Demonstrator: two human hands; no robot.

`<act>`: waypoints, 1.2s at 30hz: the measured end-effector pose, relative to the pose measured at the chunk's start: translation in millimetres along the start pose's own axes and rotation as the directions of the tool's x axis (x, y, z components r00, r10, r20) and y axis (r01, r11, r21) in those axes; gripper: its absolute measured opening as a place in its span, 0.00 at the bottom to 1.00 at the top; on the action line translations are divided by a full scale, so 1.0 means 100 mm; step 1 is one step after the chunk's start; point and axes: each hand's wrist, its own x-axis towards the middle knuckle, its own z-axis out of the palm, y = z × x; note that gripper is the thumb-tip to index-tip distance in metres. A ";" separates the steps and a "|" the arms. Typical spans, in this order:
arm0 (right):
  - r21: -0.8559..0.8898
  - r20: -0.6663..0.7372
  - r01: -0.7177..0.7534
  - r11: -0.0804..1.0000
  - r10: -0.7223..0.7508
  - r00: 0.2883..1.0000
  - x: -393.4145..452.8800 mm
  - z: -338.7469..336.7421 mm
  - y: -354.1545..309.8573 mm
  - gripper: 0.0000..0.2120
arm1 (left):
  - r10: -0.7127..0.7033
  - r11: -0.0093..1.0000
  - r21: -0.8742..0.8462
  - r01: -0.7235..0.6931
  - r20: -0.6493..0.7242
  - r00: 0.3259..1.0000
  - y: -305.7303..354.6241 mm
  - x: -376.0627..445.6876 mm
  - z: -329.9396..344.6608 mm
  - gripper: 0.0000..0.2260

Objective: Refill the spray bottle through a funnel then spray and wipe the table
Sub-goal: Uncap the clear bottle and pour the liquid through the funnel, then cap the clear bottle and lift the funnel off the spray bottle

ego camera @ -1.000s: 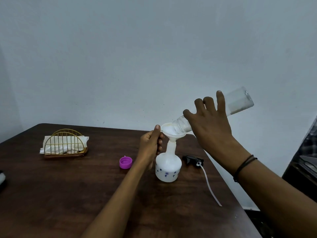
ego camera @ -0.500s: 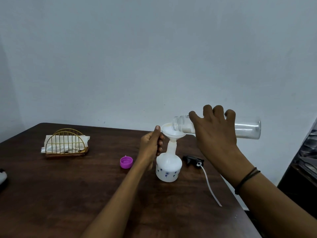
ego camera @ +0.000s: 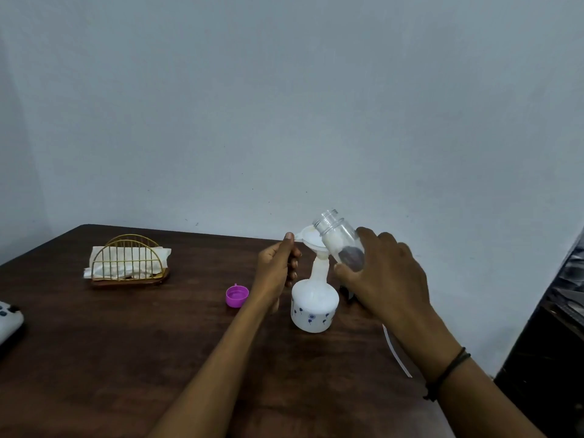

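Observation:
A white spray bottle body with small blue flowers stands on the dark wooden table. A white funnel sits in its neck. My left hand pinches the funnel's rim from the left. My right hand grips a clear plastic bottle, tilted with its open mouth up and to the left, just right of the funnel. The black spray head is mostly hidden behind my right hand; its white tube trails toward the table's right edge.
A purple cap lies left of the spray bottle. A gold wire holder with white napkins stands at the back left. A white remote-like object lies at the left edge. Dark furniture is beyond the table's right edge.
My right hand has swung the clear bottle from pouring into the funnel, through level, to mouth-up, and has come down closer to the table. My left hand still holds the funnel.

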 end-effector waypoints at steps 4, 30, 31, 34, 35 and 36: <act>0.264 -0.042 -0.032 0.964 0.045 0.998 -0.12 0.17 -0.09 0.22 | 0.006 0.999 0.032 -0.005 -0.023 1.000 0.00 0.04 -0.10 0.19; 0.798 -0.037 -0.001 0.603 0.050 0.998 -0.24 1.33 -0.86 0.27 | -0.219 0.054 0.993 -0.101 0.110 0.969 -0.61 0.52 -1.17 0.20; 0.797 -0.034 0.000 0.604 0.045 0.998 -0.22 1.33 -0.87 0.27 | -0.216 0.082 0.992 -0.092 0.108 0.970 -0.61 0.54 -1.17 0.18; 0.799 -0.014 -0.008 0.601 0.031 0.999 -0.17 1.36 -0.88 0.26 | -0.121 0.294 0.955 0.025 0.011 0.993 -0.54 0.50 -1.16 0.16; 0.803 -0.006 -0.012 0.596 0.029 1.000 -0.16 1.36 -0.88 0.26 | -0.046 0.422 0.905 0.060 -0.045 0.998 -0.50 0.46 -1.16 0.16; 0.809 -0.002 -0.016 0.587 0.030 1.000 -0.16 1.37 -0.88 0.26 | 0.026 0.544 0.835 0.079 -0.111 0.994 -0.45 0.43 -1.15 0.17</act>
